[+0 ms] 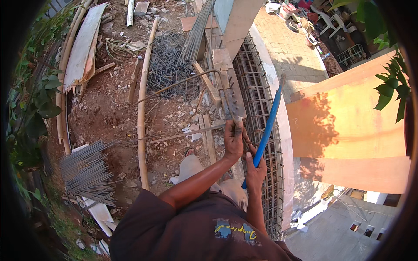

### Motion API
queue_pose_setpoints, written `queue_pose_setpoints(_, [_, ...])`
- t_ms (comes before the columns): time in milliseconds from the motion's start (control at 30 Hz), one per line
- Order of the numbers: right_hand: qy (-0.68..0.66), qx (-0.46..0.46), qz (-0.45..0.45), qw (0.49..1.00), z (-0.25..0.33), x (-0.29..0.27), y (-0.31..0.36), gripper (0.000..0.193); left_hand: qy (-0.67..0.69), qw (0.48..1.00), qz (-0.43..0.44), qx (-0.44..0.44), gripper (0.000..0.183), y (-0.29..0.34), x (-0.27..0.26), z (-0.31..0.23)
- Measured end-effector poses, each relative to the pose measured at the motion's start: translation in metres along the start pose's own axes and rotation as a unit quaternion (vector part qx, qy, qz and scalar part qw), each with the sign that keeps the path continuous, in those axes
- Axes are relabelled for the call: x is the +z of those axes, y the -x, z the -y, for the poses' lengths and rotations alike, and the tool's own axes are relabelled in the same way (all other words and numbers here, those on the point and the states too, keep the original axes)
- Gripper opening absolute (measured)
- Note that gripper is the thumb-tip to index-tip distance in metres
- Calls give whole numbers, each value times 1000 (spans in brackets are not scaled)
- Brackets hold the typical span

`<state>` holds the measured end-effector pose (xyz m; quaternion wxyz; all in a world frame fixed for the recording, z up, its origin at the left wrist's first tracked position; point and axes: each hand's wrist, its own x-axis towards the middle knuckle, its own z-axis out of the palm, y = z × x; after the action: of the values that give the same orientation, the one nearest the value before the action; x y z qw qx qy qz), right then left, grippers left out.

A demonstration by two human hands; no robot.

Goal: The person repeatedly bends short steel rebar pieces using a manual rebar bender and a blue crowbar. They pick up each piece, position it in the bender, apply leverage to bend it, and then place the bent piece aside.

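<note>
My left hand (234, 140) is closed around a thin steel rod (187, 132), which runs out leftward over the dirt. Its thumb points up, and the fingers hide the rod's end. Close by on the right, my right hand (256, 168) grips a long blue bar (269, 124) near its lower end. The bar slants up and away to a bare, greyish tip. A rusty bent rod (183, 81) curves down toward my left hand; whether I hold it is unclear. Just beyond my hands is a wooden board (233, 102) with short metal pegs.
A long rebar cage (265, 152) lies along my right side. Tangled wire rings (172, 65) and a bundle of rods (200, 35) lie ahead. More cut rods (87, 169) are piled at left. A bamboo pole (143, 117) crosses the rubble; orange panels (348, 126) stand at right.
</note>
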<state>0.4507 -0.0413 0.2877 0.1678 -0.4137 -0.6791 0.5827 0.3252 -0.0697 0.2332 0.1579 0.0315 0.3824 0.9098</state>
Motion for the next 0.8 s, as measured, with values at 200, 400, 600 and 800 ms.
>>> queue_pose_setpoints(200, [66, -29, -68, 995, -3, 5, -9, 24, -465, 846, 254, 65, 29, -22, -51, -107])
queue_pose_setpoints(400, [65, -2, -115, 991, -25, -12, -22, 27, -679, 678, 114, 258, 70, -183, -121, -195])
queue_pose_setpoints(600, [89, 54, -118, 988, -86, 2, -88, 37, -610, 737, 185, -225, 79, -276, -213, -78])
queue_pose_setpoints(800, [79, 160, -64, 982, -182, -3, -142, 43, -709, 656, 166, -198, 81, -273, -232, -18])
